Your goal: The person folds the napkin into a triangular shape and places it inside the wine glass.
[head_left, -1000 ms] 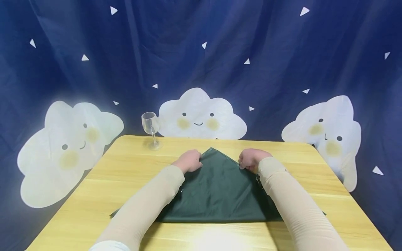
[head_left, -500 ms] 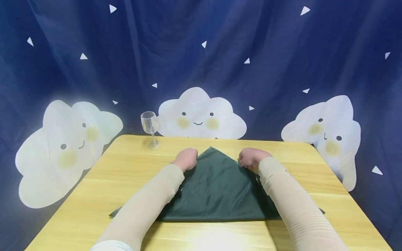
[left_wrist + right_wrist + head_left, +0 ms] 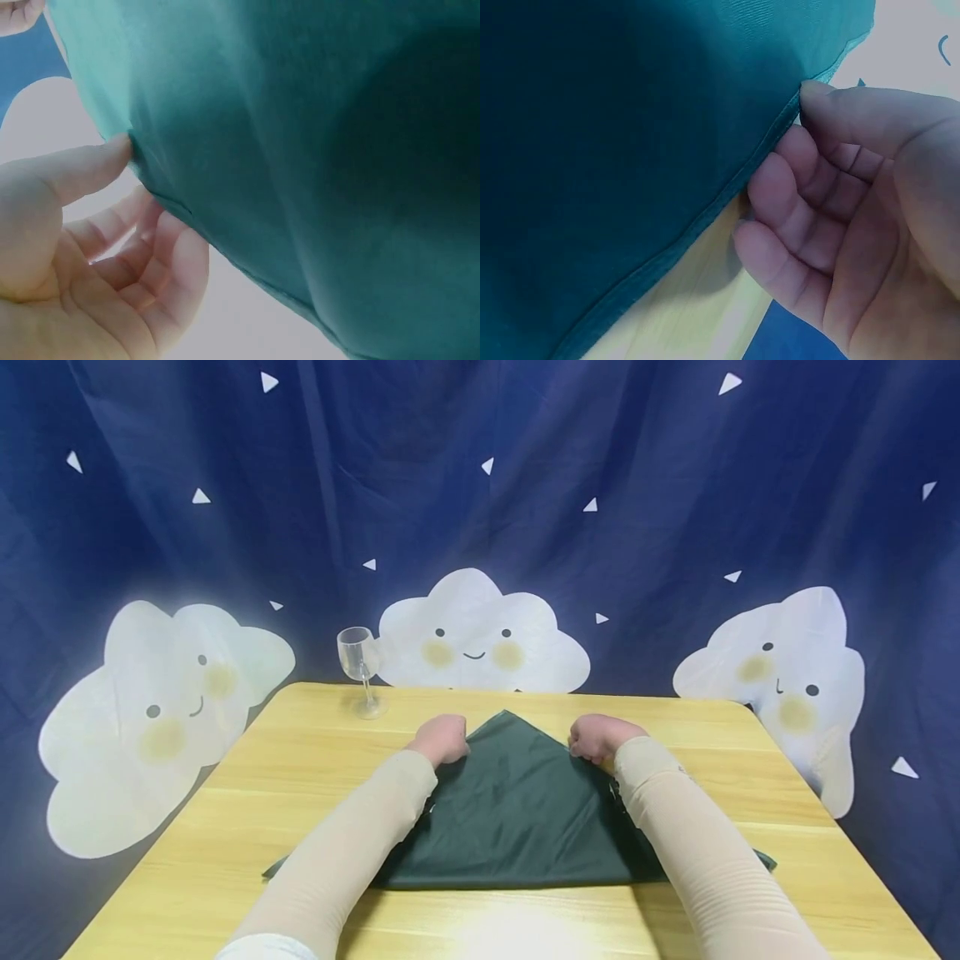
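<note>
A dark green cloth napkin (image 3: 525, 810) lies folded as a triangle, its peak toward the back of the table and its long straight side near the front. My left hand (image 3: 442, 739) pinches the left slanting edge below the peak. In the left wrist view, the thumb (image 3: 97, 165) lies on the cloth's edge with curled fingers behind it. On the opposite slanting edge, my right hand (image 3: 600, 737) pinches the cloth. The right wrist view has its thumb (image 3: 847, 109) at the hem and the fingers curled under the edge.
A clear wine glass (image 3: 360, 660) stands upright at the back left of the wooden table (image 3: 247, 785). Behind the table hangs a blue curtain (image 3: 420, 460) with white smiling clouds and small triangles.
My left hand has slid slightly left and down along the napkin's edge, away from the peak. My right hand stays in nearly the same place, and the napkin has hardly moved.
</note>
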Available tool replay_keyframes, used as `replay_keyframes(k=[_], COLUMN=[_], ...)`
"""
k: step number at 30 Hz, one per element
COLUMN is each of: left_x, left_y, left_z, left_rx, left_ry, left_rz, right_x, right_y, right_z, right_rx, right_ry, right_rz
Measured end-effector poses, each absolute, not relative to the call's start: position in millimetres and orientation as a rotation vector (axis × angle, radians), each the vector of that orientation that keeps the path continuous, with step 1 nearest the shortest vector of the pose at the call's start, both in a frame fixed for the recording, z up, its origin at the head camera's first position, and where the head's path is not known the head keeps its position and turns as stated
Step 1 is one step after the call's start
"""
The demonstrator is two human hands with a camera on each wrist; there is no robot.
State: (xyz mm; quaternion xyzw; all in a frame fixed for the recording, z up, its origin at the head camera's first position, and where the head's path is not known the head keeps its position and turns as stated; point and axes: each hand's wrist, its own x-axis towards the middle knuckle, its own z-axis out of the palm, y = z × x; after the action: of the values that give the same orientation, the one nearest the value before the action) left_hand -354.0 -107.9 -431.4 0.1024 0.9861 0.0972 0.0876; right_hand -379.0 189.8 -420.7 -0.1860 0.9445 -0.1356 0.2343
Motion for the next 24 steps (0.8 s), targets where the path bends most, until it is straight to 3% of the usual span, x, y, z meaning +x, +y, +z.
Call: replay_keyframes(k=[24], left_x=[-355.9], left_y=[-111.0], left_z=[-427.9], left_rx=[0.181], left_ry=[2.903], left_rz=[0.311], right_x=[-381.3], right_y=[189.8], right_z=[-423.3], right_rx=[-0.424], right_ry=[2.573], right_rz=[-0.486])
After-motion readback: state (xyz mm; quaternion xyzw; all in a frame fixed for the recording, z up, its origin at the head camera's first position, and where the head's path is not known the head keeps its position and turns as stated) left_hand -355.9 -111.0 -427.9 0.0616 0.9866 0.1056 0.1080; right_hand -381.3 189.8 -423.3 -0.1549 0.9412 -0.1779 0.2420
